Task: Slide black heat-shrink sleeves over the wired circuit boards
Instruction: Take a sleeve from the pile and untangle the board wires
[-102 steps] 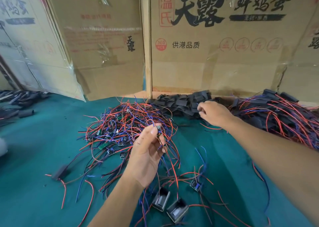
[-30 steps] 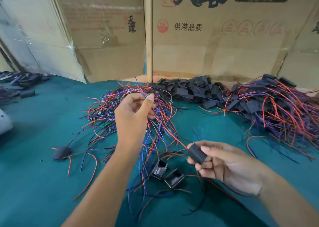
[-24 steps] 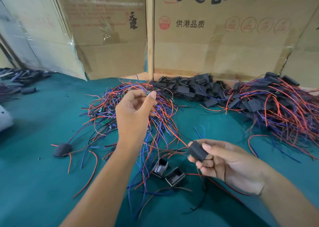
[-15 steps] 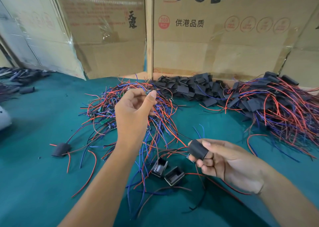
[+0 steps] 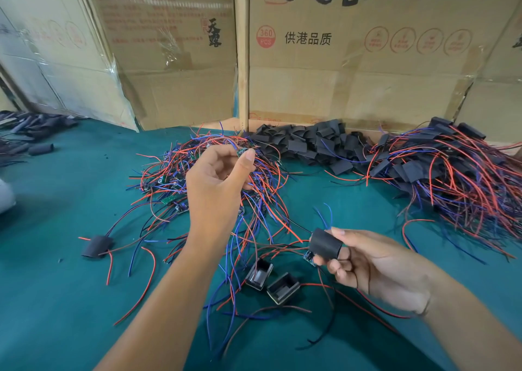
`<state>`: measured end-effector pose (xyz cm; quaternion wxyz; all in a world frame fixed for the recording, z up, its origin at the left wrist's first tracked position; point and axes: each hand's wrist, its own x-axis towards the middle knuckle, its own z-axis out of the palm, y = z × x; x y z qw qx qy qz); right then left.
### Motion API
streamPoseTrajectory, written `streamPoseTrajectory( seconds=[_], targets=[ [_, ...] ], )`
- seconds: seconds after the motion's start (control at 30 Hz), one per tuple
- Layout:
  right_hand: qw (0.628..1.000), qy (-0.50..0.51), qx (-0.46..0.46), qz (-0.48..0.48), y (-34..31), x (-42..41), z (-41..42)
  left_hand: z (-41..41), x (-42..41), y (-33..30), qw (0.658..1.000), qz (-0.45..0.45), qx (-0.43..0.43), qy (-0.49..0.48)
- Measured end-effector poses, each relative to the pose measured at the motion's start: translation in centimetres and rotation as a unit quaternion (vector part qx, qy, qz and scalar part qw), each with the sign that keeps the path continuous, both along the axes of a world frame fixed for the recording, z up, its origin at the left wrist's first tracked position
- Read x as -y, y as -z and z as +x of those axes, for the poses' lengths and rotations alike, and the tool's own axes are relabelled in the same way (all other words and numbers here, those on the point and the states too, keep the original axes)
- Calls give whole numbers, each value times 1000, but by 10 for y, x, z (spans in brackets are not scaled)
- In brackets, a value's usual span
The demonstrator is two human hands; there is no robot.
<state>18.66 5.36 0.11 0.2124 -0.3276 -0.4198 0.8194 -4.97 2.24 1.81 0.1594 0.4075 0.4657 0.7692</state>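
Observation:
My left hand (image 5: 217,184) is raised over the tangle of wired circuit boards (image 5: 175,184) and pinches a small green circuit board (image 5: 242,151) between thumb and fingertips, its red and blue wires hanging down. My right hand (image 5: 370,263) is lower right and grips a black heat-shrink sleeve (image 5: 325,243) between thumb and fingers. A small circuit board (image 5: 309,257) shows just below that sleeve. A heap of loose black sleeves (image 5: 308,143) lies at the back.
A pile of sleeved boards with red and blue wires (image 5: 452,173) lies at the right. One sleeved board (image 5: 96,246) lies at the left. Two small black housings (image 5: 271,280) sit near the front. Cardboard boxes (image 5: 353,60) wall the back of the green mat (image 5: 56,286).
My right hand left the sleeve heap and came down toward me holding one sleeve. My left hand lifted a board up out of the tangle. In the last second both hands barely moved.

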Motion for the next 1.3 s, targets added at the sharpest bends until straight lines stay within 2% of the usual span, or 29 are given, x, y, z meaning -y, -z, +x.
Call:
streamPoseTrajectory(
  seconds=[0.8,1.2,1.3],
  targets=[
    [997,-11,-28,-77,5,4,-7,5,3,-2,1000,14,-11,-7],
    [994,-16,-83,-68,11,9,-12,13,4,-2,1000,3,0,9],
    [994,-32,-97,-38,9,9,-12,20,3,1,1000,-14,3,26]
  ],
)
